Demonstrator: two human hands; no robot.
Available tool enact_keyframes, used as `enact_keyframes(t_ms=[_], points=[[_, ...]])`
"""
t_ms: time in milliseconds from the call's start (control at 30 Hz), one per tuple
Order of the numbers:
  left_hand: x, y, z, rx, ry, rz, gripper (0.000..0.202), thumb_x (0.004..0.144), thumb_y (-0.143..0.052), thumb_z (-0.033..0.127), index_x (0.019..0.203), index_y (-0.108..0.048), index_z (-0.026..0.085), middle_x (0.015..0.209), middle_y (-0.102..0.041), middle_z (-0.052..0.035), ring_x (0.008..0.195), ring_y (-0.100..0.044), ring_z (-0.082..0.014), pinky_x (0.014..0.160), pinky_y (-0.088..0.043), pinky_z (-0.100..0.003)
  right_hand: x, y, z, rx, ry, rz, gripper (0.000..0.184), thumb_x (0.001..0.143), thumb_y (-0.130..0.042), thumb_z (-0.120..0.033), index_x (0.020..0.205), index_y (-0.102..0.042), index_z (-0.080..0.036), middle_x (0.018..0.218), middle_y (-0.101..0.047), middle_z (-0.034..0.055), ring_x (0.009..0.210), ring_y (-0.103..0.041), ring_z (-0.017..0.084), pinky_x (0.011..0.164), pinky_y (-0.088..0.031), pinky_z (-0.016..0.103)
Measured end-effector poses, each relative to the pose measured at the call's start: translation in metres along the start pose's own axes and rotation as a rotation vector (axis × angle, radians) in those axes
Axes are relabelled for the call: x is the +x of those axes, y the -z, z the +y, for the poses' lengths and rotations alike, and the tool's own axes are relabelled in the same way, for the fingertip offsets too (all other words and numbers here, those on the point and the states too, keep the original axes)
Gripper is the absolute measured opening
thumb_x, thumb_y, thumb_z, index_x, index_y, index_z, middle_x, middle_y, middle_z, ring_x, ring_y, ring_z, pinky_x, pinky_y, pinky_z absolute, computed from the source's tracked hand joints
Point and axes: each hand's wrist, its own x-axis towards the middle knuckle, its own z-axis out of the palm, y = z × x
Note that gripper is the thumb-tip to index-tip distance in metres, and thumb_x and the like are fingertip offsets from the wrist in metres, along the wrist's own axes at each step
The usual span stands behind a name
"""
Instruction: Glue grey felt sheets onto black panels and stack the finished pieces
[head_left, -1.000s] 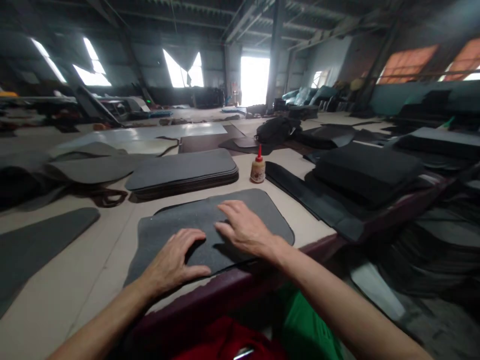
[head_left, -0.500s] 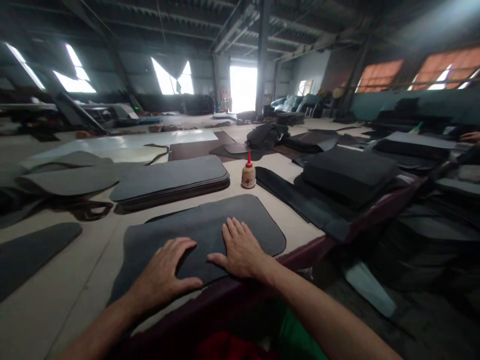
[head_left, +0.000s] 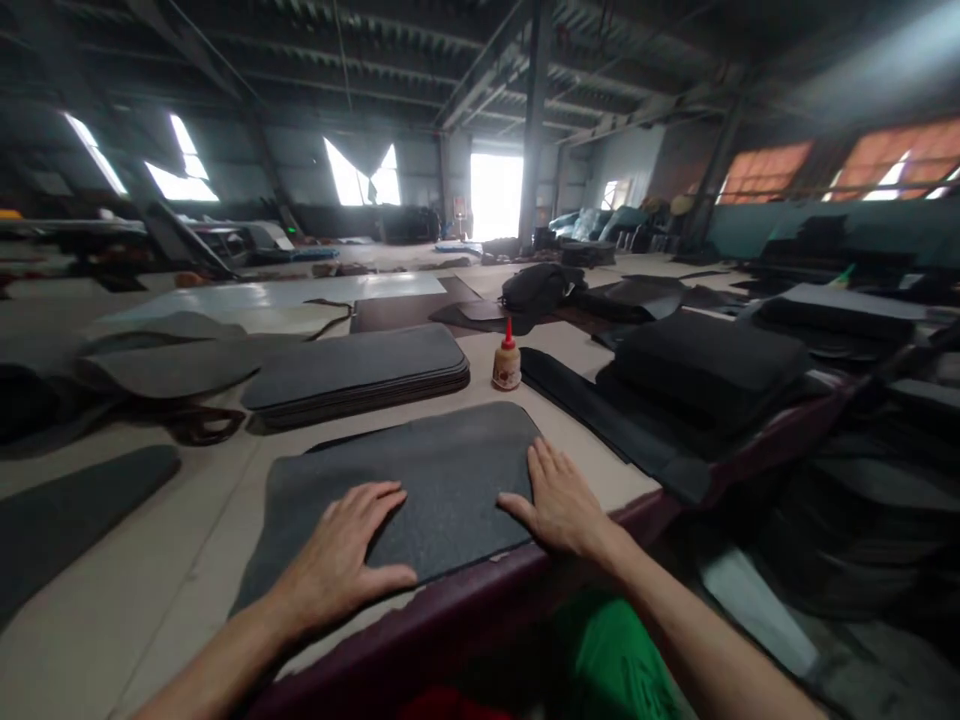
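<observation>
A dark grey leather-like sheet (head_left: 450,480) with rounded corners lies flat at the table's front edge, over another dark piece that peeks out behind it. My left hand (head_left: 345,545) rests on its left part, thumb spread from the fingers. At its right end lies my right hand (head_left: 559,495), palm down with the thumb apart, partly covering the edge. Neither hand holds anything. Just behind the sheet stands a small glue bottle (head_left: 507,366) with a red pointed nozzle, upright. A neat stack of similar grey panels (head_left: 360,370) sits behind to the left.
Thick black folded material (head_left: 701,365) is piled at the right, with a long black strip (head_left: 600,420) beside it. Loose grey pieces (head_left: 172,360) and another dark panel (head_left: 82,515) lie at the left. The pale tabletop (head_left: 187,560) ends in a maroon-covered edge (head_left: 480,590).
My right hand has slid rightward over the sheet to its right end. My left hand stays on the left part. The view has shifted slightly.
</observation>
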Motion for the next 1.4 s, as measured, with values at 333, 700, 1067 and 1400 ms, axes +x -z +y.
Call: enact_keyframes(t_ms=[333, 700, 1067, 1400], points=[[0.0, 0.01, 0.014, -0.004, -0.001, -0.105, 0.095, 0.079, -0.053, 0.082, 0.149, -0.045, 0.018, 0.157, -0.036, -0.015, 0.146, -0.031, -0.0371, 0.12, -0.022, -0.061, 0.04, 0.02, -0.042, 0.099, 0.336, 0.005, 0.084, 0.099, -0.032, -0.062, 0.154, -0.028, 0.002, 0.162, -0.02, 0.023, 0.152, -0.014, 0.032, 0.124, -0.017, 0.044], [-0.002, 0.014, 0.017, -0.029, 0.037, -0.156, 0.097, 0.078, -0.052, 0.084, 0.151, -0.041, 0.021, 0.16, -0.031, -0.0135, 0.148, -0.026, -0.0353, 0.122, -0.017, -0.06, 0.09, -0.008, -0.012, -0.069, 0.078, 0.014, 0.1, 0.093, -0.024, -0.076, 0.153, -0.029, 0.003, 0.161, -0.021, 0.025, 0.15, -0.019, 0.037, 0.122, -0.018, 0.046], [-0.003, 0.021, 0.027, -0.159, 0.041, -0.117, 0.105, 0.07, -0.059, 0.086, 0.148, -0.046, 0.016, 0.157, -0.037, -0.0152, 0.146, -0.029, -0.0369, 0.122, -0.015, -0.059, 0.119, 0.027, -0.014, -0.138, 0.114, 0.116, 0.053, 0.094, -0.052, -0.043, 0.127, -0.06, -0.002, 0.136, -0.055, 0.0255, 0.133, -0.043, 0.037, 0.113, -0.03, 0.049], [-0.005, 0.014, 0.018, -0.269, 0.004, -0.033, 0.095, 0.072, -0.062, 0.082, 0.144, -0.051, 0.021, 0.154, -0.041, -0.0131, 0.145, -0.031, -0.0352, 0.122, -0.015, -0.057, 0.207, 0.015, -0.112, 0.057, 0.37, -0.077, 0.023, 0.089, -0.057, -0.022, 0.104, -0.074, -0.019, 0.103, -0.074, 0.0046, 0.092, -0.066, 0.016, 0.078, -0.046, 0.024]])
